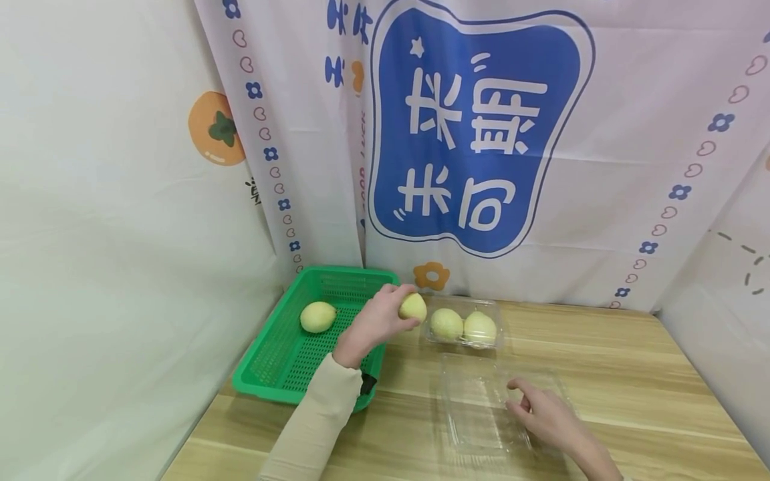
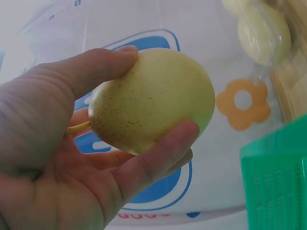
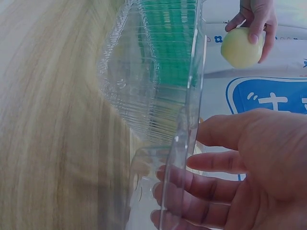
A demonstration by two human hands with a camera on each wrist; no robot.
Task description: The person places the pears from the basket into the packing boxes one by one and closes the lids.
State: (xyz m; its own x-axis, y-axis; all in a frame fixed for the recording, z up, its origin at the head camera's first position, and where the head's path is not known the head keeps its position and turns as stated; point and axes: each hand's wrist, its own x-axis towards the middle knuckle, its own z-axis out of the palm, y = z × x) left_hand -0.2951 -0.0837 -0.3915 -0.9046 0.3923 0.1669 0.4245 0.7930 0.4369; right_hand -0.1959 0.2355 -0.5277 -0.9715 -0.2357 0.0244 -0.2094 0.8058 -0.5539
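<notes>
right hand (image 1: 544, 415) fingers loosely spread, touching clear lid (image 1: 481, 414); left hand (image 1: 375, 324) fingers curled round pear (image 1: 412, 307).

A makeshift staged booth rather than a lived-in room — printed cartoon fabric curtains (image 1: 481, 133) with flowers and a blue sign close in a plain wooden surface (image 1: 631, 374) on three sides.

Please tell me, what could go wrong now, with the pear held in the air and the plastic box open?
1. The left hand holds the pear only between thumb and fingers; it might slip and bruise on the table.
2. The right hand merely rests on the clamshell lid, so the light box could shift and roll its two pears.
</notes>
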